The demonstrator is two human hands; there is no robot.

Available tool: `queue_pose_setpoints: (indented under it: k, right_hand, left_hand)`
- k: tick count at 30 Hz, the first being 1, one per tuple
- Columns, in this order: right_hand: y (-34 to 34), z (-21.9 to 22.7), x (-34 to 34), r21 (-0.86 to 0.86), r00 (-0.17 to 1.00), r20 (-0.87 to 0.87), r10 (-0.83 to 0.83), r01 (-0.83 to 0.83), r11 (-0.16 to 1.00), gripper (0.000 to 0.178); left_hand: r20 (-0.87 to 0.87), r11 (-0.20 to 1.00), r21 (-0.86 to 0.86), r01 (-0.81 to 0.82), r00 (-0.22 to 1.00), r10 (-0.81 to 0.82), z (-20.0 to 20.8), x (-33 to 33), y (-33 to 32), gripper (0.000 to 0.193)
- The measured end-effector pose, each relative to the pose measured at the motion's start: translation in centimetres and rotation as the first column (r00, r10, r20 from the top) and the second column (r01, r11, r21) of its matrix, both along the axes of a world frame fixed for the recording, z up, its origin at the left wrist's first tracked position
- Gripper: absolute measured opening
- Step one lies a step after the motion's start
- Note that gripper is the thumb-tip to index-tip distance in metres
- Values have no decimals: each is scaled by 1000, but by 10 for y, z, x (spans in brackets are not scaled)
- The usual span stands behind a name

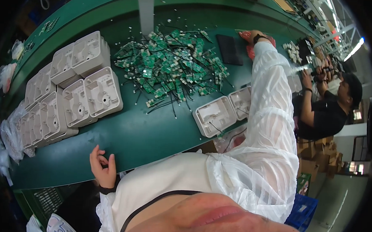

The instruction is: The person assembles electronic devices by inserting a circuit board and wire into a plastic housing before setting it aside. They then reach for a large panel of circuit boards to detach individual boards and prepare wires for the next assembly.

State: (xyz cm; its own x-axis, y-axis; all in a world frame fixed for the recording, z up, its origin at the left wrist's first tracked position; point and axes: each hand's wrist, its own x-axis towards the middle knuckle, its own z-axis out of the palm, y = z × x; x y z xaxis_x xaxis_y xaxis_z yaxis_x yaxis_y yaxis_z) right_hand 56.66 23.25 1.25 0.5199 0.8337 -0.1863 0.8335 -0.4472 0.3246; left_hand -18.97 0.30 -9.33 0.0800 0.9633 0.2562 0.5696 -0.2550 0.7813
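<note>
My left hand is at the near edge of the green workbench, fingers loosely bent, thumb apart, nothing in it. My right arm stretches across the bench, and my right hand is at a red plastic bag on the far side; its fingers are hidden. Under and beside that arm stand two pale grey plastic housings, the nearer housing with a thin black wire inside and a small green board at its rim. A big heap of green circuit boards with black wires lies mid-bench.
Stacked grey housings fill the bench's left side, beside clear plastic bags. A dark flat tray lies right of the heap. Small white parts are piled farther right. A co-worker in black works at the right. A metal post rises behind the heap.
</note>
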Motion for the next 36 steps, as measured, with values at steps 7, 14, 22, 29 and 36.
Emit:
queue_pose_setpoints:
  k: [7, 14, 22, 29, 36]
  right_hand:
    - [-13, -39, 27, 125, 988, 87, -124, 113, 986, 36]
    - [-7, -13, 43, 411, 970, 118, -214, 149, 899, 37]
    - [-58, 50, 82, 770, 976, 137, -171, 3, 638, 36]
    - [-84, 85, 83, 938, 953, -283, -105, 298, 175, 36]
    - [-136, 115, 91, 778, 988, -73, -137, 143, 611, 37]
  left_hand:
    - [-30, 999, -40, 21, 999, -22, 9, 5, 4, 61]
    - [-47, 999, -37, 11, 999, -13, 11, 9, 5, 59]
    - [-42, 999, -28, 23, 999, -24, 11, 9, 5, 58]
    - [-36, 1000, -15, 23, 999, -24, 8, 8, 2, 58]
    - [16, 999, 24, 38, 999, -39, 5, 7, 0, 55]
